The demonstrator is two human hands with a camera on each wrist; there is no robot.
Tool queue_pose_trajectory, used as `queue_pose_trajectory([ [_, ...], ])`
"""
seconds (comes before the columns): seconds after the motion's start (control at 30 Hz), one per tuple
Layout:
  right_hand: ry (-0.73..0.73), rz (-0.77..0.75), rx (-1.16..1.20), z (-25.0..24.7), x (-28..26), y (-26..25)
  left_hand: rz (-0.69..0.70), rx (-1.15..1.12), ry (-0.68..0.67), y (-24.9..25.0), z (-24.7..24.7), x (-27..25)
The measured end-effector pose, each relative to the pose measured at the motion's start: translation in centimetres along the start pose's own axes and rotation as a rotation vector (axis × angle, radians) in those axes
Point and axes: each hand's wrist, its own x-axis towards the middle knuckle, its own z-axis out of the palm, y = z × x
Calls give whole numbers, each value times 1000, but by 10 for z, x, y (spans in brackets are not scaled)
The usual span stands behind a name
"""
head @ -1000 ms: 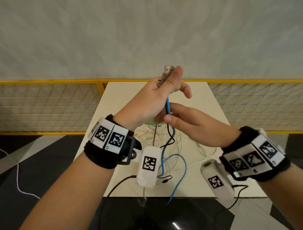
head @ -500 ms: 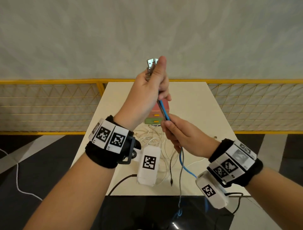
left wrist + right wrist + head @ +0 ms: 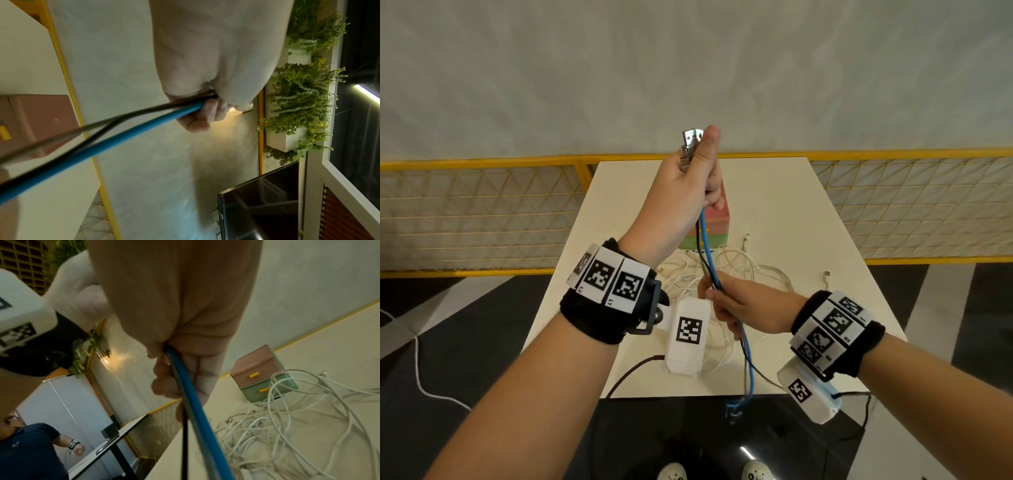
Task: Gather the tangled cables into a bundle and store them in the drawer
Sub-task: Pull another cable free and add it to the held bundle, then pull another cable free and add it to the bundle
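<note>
My left hand (image 3: 700,178) is raised above the table and grips the plug ends (image 3: 692,137) of a blue cable (image 3: 708,246) and thin black cables (image 3: 699,251). These cables run taut down to my right hand (image 3: 717,299), which is curled around them lower down. Below that hand the blue cable hangs past the near table edge. In the left wrist view, fingers (image 3: 205,113) close on the blue cable (image 3: 123,134). The right wrist view shows the blue cable (image 3: 195,402) leaving my fist. A tangle of white cables (image 3: 743,270) lies on the table. The small pink and green drawer box (image 3: 719,219) stands behind it, both drawers closed.
The cream table (image 3: 808,222) is narrow, with a yellow mesh railing (image 3: 482,212) behind and beside it. A loose white plug (image 3: 826,274) lies at the table's right. A person in a dark shirt (image 3: 30,451) stands by another table in the right wrist view.
My right hand has slid down the blue and black cables toward the near table edge, pulling them straight. My left hand has lifted the plug ends higher and to the left.
</note>
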Motion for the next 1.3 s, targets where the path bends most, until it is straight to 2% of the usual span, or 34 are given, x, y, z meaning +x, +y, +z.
queue_pose_trajectory([
  [0.07,-30,-21,-30,-1,-3,-5,-12,81,-2,-5,-4,0],
  [0.13,81,-88,-9,-7,-4,-10,-47,216,-54,-9,-8,-4],
  [0.2,213,-211,122,-13,-4,-19,-117,290,-157,-12,-6,-11],
  [0.3,302,-330,377,-16,1,-31,-198,313,-281,-14,1,-23],
  [0.37,303,-320,486,-12,3,-36,-157,304,-276,-17,0,-24],
  [0.5,277,-261,531,-6,1,-36,-9,182,-201,-17,-6,-20],
  [0.63,248,-263,518,-4,1,-35,-28,215,-158,-20,-2,-18],
  [0.87,310,-283,563,0,0,-37,63,286,-145,-23,0,-16],
  [0.97,327,-285,611,-2,-1,-39,3,317,-181,-22,-3,-16],
  [1.1,364,-265,613,-2,-4,-40,-30,313,-309,-17,-8,-16],
  [1.2,409,-291,646,-5,-4,-40,-52,142,-297,-18,-7,-18],
  [1.3,435,-343,683,-10,-1,-41,-238,-47,-241,-29,-1,-21],
])
